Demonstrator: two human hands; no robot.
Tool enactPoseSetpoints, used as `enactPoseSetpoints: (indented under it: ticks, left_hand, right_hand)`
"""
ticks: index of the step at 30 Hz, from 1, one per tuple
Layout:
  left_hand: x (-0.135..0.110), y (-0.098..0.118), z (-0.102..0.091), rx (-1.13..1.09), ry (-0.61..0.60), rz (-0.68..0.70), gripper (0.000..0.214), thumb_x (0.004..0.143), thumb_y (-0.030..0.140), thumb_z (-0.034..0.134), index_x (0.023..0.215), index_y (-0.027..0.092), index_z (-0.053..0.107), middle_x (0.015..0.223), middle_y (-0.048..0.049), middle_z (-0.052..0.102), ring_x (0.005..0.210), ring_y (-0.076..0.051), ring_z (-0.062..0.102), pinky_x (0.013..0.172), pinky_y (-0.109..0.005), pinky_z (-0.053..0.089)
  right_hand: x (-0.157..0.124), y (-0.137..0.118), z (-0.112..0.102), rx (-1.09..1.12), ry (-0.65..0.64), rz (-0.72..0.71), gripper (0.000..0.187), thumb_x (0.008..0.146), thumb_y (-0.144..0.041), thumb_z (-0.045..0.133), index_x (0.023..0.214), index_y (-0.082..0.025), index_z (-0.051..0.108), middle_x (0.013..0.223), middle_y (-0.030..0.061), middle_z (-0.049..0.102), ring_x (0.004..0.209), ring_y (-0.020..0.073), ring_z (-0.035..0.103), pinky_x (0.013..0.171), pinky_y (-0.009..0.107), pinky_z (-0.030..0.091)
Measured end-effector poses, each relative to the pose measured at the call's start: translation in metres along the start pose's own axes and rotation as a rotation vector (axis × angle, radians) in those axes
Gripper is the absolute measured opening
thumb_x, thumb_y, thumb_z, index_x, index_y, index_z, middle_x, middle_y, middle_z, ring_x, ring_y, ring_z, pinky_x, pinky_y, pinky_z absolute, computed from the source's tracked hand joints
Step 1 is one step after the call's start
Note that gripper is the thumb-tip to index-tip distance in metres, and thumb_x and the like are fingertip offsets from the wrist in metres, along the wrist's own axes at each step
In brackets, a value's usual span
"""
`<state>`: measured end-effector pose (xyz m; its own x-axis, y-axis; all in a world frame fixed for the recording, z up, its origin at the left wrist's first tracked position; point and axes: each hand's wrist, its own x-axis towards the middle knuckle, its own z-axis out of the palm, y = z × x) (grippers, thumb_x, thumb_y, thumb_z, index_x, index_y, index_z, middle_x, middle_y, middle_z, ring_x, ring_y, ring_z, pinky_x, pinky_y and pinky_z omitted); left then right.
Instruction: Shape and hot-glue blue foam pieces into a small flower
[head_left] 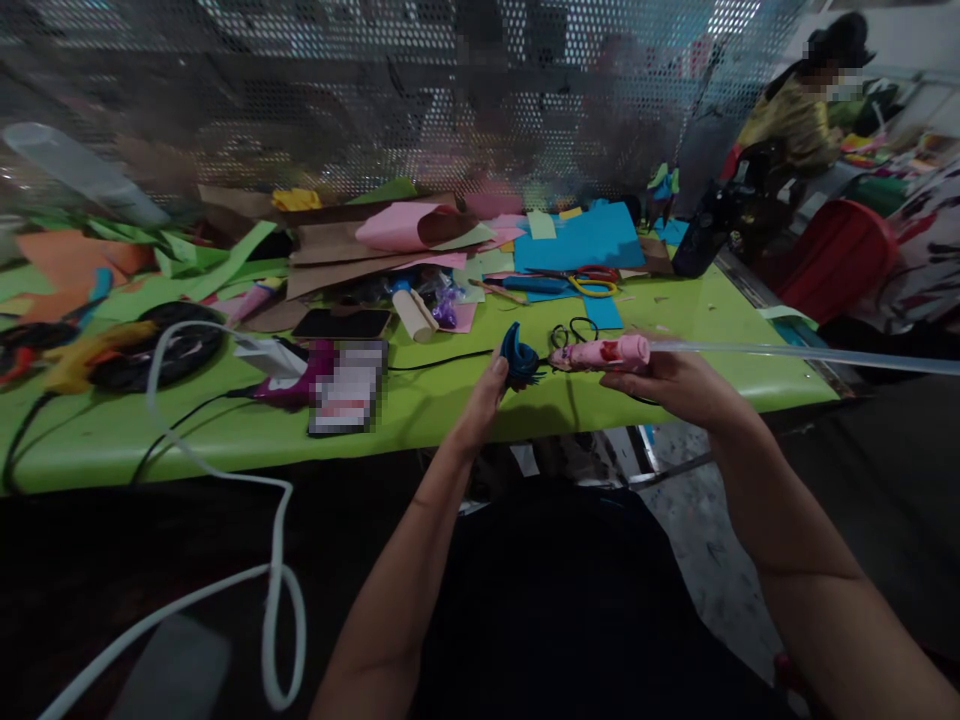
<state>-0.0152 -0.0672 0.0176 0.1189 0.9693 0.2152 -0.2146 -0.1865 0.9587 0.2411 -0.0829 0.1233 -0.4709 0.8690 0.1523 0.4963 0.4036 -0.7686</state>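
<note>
Dark blue, curled roll of thin sheet (520, 358), paper or foam hard to tell, held above the near part of a glossy lime-green table cover (420, 408). Pinched at its left side by the bare left hand (484, 398), thumb in view, remaining fingers mostly hidden. Grasped around the rear in the bare right hand (679, 382): pink, red-stained, tubular glue gun (596, 355), tip pointing towards the blue roll and close beside it; cannot tell whether touching. Trailing behind, to the right: long, translucent, rod-like glue stick (810, 355). With the blue roll, expect hardly any weight, some springiness and easy crushing; pinch lightly near the base, clear of the layered edges. With the gun, expect rigidity and a likely hot tip; grip the rear body, allowing for the stick's drag.
</note>
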Motion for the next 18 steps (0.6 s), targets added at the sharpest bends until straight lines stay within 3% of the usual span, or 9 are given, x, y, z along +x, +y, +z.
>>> enactPoseSetpoints:
  ticks: [7, 18]
  left_hand:
    - [-0.0006, 0.0009, -0.0019, 0.044, -0.015, -0.004, 0.064, 0.090, 0.073, 0.046, 0.121, 0.020, 0.065, 0.106, -0.0086, 0.071, 0.085, -0.020, 0.061, 0.078, -0.035, 0.051]
    - [0.0004, -0.0001, -0.0019, 0.097, -0.005, 0.010, 0.060, 0.090, 0.072, 0.049, 0.112, 0.019, 0.067, 0.094, -0.0076, 0.069, 0.085, -0.022, 0.061, 0.080, -0.036, 0.051]
  right_hand:
    - [0.0007, 0.0023, -0.0014, 0.004, 0.057, -0.038, 0.039, 0.085, -0.057, 0.072, 0.111, -0.028, 0.074, 0.101, 0.0043, 0.077, 0.108, 0.0307, 0.070, 0.094, 0.042, 0.058]
    - [0.0000, 0.0055, 0.0027, -0.043, 0.087, -0.070, 0.034, 0.084, -0.056, 0.074, 0.102, -0.027, 0.075, 0.093, 0.0039, 0.076, 0.101, 0.0288, 0.071, 0.091, 0.039, 0.057]
